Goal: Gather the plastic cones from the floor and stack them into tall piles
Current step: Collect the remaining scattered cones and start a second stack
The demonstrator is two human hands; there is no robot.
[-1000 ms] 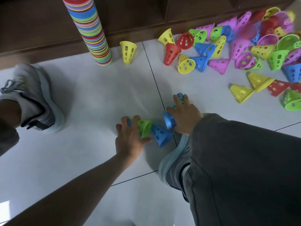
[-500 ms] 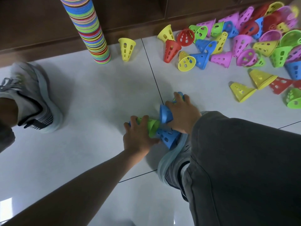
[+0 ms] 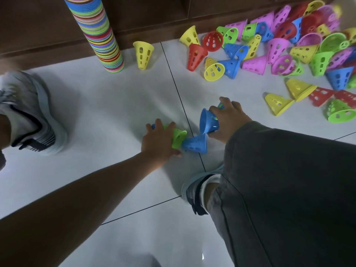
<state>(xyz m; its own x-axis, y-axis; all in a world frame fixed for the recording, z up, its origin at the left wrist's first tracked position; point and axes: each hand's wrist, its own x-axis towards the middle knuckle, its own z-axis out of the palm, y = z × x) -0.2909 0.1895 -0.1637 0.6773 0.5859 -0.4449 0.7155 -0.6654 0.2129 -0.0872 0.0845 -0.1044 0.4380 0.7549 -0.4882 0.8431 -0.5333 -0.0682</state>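
Grey sneaker (image 3: pixel 27 112) on white tiled floor (image 3: pixel 106 105); dark wooden cabinet (image 3: pixel 144 14).

1. The left forearm (image 3: pixel 81 191) is bare, with no sleeve, and the left hand (image 3: pixel 158 140) wears no glove.
2. The right hand (image 3: pixel 229 120) is also ungloved.
3. Dark grey trousers (image 3: pixel 285 189) with visible seams cover the right leg.
4. 2 pale grey trainers with light blue soles and dark striped sides: left shoe (image 3: pixel 28 112), right shoe (image 3: pixel 196 185).

Tall multicolour stack (image 3: pixel 100 33) upright by wall; loose perforated cones (image 3: pixel 279 45) scattered right.
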